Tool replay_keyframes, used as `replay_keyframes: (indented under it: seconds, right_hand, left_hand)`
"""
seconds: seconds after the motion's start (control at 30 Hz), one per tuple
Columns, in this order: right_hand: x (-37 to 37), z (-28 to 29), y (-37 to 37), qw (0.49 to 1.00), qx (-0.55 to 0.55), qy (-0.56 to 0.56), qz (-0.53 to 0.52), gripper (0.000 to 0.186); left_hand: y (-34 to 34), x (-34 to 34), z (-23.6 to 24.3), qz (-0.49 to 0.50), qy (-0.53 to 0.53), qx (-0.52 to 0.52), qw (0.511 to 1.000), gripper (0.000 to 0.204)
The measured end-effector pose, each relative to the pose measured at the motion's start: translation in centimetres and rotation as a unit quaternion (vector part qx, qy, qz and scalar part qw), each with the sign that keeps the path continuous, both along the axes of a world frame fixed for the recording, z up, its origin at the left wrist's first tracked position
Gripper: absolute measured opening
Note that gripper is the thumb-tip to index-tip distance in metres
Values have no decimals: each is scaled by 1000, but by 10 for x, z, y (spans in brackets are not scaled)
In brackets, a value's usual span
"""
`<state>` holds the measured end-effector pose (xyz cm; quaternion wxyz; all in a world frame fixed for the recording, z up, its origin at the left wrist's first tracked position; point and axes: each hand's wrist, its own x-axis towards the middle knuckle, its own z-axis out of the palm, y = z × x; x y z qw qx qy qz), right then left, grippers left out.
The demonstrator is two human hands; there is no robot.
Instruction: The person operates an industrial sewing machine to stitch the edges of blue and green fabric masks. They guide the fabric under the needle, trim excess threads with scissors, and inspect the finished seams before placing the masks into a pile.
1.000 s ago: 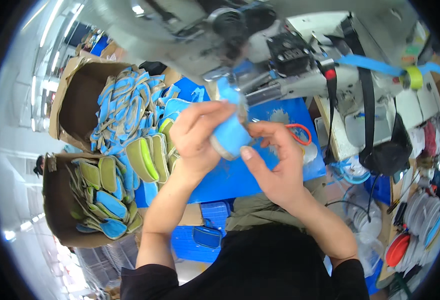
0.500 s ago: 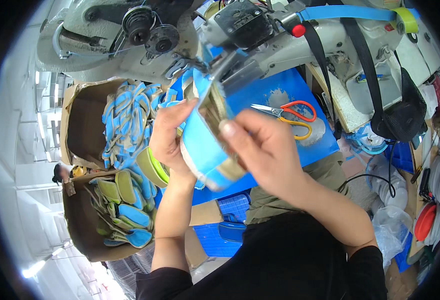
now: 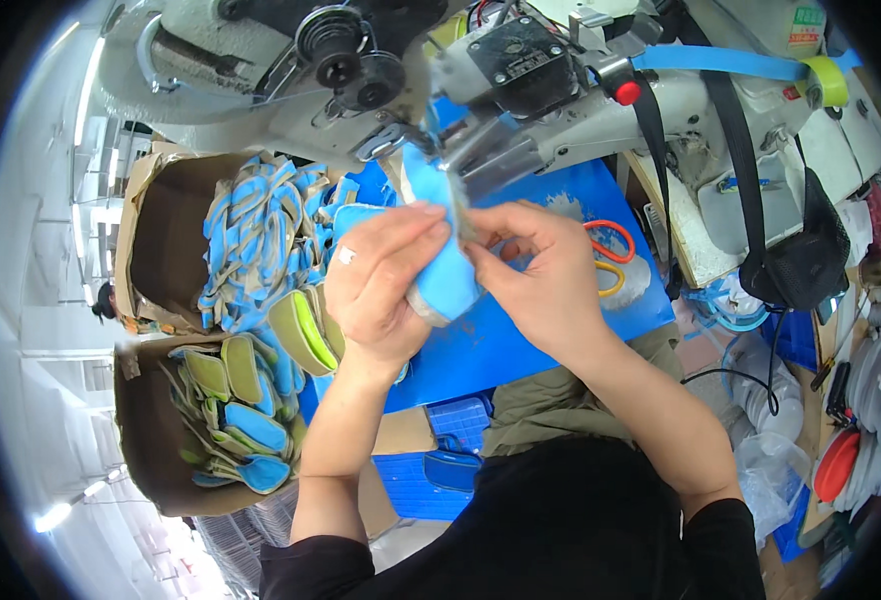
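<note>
No text is legible; the green-and-red label point(image 3: 807, 26) seems too small.

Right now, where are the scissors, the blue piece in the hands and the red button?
Scissors point(image 3: 629, 240), head view: on the red handle loop.
Blue piece point(image 3: 449, 284), head view: on its lower blue face.
Red button point(image 3: 628, 94), head view: on its round front.

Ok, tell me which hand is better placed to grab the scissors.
Probably the right hand: it sits nearer the red-and-yellow-handled scissors, though its fingertips are at the blue fabric piece's edge. The left hand is farther away, gripping that piece.
</note>
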<state>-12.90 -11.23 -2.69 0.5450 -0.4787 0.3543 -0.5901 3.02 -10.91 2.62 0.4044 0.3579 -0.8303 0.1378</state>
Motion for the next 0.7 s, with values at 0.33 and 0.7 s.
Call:
replay_keyframes:
  seconds: [0.33,0.7]
  right_hand:
    - [1,-12,-4,999,-29,25,-26,15]
    - [10,-9,-12,998,-14,34,-47,20]
  left_hand:
    - [3,-2,6,21,-86,-6,996,30]
    - [-15,4,14,20,-100,2,995,25]
